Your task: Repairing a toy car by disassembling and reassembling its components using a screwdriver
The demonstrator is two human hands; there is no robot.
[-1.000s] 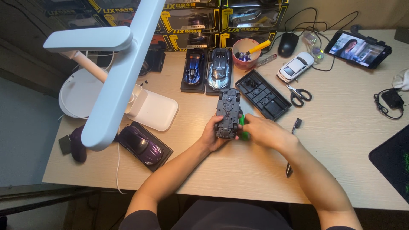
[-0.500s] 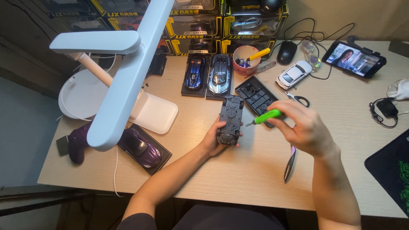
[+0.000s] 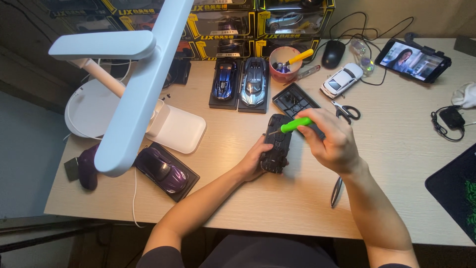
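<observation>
My left hand [image 3: 254,160] grips a black model car chassis [image 3: 276,143] turned underside up on the wooden desk [image 3: 248,198]. My right hand [image 3: 333,141] holds a green-handled screwdriver [image 3: 293,125], its tip pointing left onto the far end of the chassis. Behind my right hand lies a black plastic base tray [image 3: 293,99]. A grey pen-like tool [image 3: 336,191] rests on the desk below my right wrist.
A white desk lamp [image 3: 134,94] reaches over the left side. Two model cars [image 3: 243,82] stand on plinths, a purple car [image 3: 162,168] at left, a white car [image 3: 341,79], scissors [image 3: 346,110], a pink cup [image 3: 283,62], a mouse [image 3: 333,52], a phone [image 3: 412,59].
My right hand lifted off the chassis with the green screwdriver, swung right, and now brings its tip down onto the chassis's far end. My left hand kept its hold.
</observation>
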